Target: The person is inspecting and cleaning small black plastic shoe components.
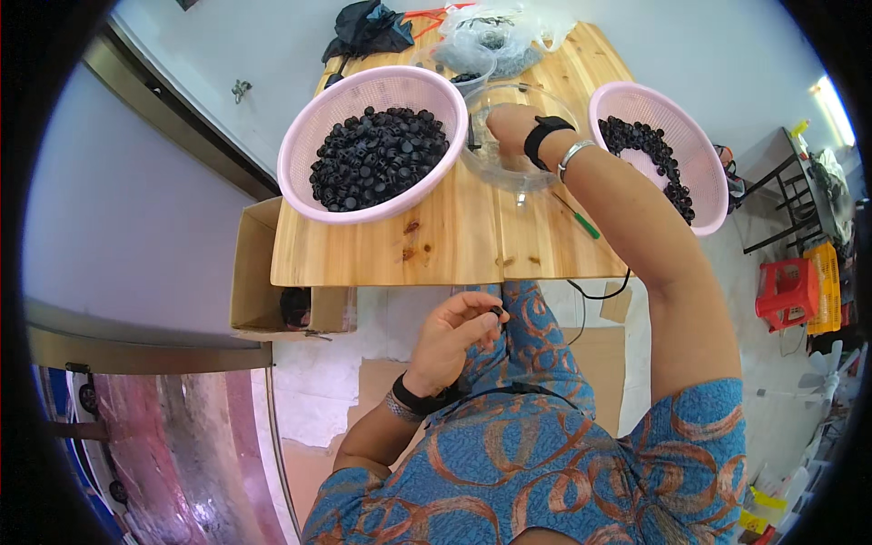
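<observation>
Above my lap, just off the table's front edge, my left hand (454,334) is closed, with thumb and fingertips pinching a small black plastic part (497,311). My right hand (511,125) reaches down into a clear round bowl (509,180) on the table; its fingers are turned away, and whether they hold anything is hidden. To the left of that bowl, a pink basket (374,216) holds a big heap of small black round parts (377,159). A second pink basket (713,173), on the right, has fewer such parts (668,168) along one side.
A green-handled screwdriver (586,225) lies on the wooden table (363,254) below the bowl. Clear plastic bags (495,41), a small tub (468,80) and a black bag (368,32) crowd the far end. Under the left edge stands a cardboard box (254,272). A cable (604,295) hangs off the front.
</observation>
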Tool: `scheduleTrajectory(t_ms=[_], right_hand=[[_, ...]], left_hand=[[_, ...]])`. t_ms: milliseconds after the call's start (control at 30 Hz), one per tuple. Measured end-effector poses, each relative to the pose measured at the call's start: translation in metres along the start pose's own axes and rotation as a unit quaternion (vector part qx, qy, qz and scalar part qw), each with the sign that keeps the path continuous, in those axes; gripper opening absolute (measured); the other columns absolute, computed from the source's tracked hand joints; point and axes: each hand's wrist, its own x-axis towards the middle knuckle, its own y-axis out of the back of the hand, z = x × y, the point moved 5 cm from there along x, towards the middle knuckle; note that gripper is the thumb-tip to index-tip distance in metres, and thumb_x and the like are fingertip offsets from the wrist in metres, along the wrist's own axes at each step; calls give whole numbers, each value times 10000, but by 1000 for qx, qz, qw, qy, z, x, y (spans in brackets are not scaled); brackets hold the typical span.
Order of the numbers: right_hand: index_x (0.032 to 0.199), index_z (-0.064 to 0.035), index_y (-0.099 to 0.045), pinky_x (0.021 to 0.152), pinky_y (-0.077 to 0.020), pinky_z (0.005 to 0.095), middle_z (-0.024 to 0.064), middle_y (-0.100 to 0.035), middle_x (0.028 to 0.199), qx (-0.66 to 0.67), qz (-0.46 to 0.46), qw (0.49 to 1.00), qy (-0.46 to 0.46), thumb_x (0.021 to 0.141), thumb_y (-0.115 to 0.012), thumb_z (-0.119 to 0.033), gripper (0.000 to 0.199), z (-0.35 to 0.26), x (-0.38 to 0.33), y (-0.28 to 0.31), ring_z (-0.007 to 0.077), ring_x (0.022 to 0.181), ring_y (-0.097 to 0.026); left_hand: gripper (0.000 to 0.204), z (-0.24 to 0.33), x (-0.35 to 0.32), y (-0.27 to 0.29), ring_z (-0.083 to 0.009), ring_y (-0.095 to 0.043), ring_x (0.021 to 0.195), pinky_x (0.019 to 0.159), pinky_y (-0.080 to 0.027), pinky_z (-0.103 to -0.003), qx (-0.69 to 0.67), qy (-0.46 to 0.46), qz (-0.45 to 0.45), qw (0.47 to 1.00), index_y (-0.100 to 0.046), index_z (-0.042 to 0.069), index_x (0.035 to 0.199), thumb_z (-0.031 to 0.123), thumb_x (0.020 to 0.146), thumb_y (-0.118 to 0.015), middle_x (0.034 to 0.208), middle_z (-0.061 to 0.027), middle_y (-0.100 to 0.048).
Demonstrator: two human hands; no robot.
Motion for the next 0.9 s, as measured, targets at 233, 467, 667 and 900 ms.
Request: scheduleTrajectory(t_ms=[233,467,667,900], right_hand=[[850,-4,-647,729,-499,396,191,-633,903,-37,-7,999,10,667,-613,-48,191,-20,-25,18,322,876,-610],[816,-17,-648,696,-486,408,180,-637,871,35,-1,999,-10,649,-625,-135,206,-10,-12,6,324,840,-610],[721,-18,-651,634,-481,403,168,-640,729,33,-40,997,56,629,-641,-197,201,-18,-1,-2,320,707,-616],[728,-42,-667,608,-483,417,158,-641,721,11,-73,995,72,628,-571,-89,147,-28,1,-6,311,715,-623]], left_hand=[[189,-3,-5,-5,-87,-552,716,600,-448,-198,-32,-2,-12,999,-545,23,1040,50,853,-541,927,-76,-613],[167,-3,-9,-2,-115,-561,707,605,-468,-215,-25,-25,5,999,-547,8,1019,54,859,-524,923,-108,-609],[167,-14,-12,-4,-110,-563,703,610,-469,-217,-28,-8,5,1000,-547,12,1020,47,858,-531,918,-98,-613],[158,-15,-13,-5,-118,-568,703,598,-472,-221,-24,8,21,999,-549,12,1010,63,863,-521,924,-98,-608]])
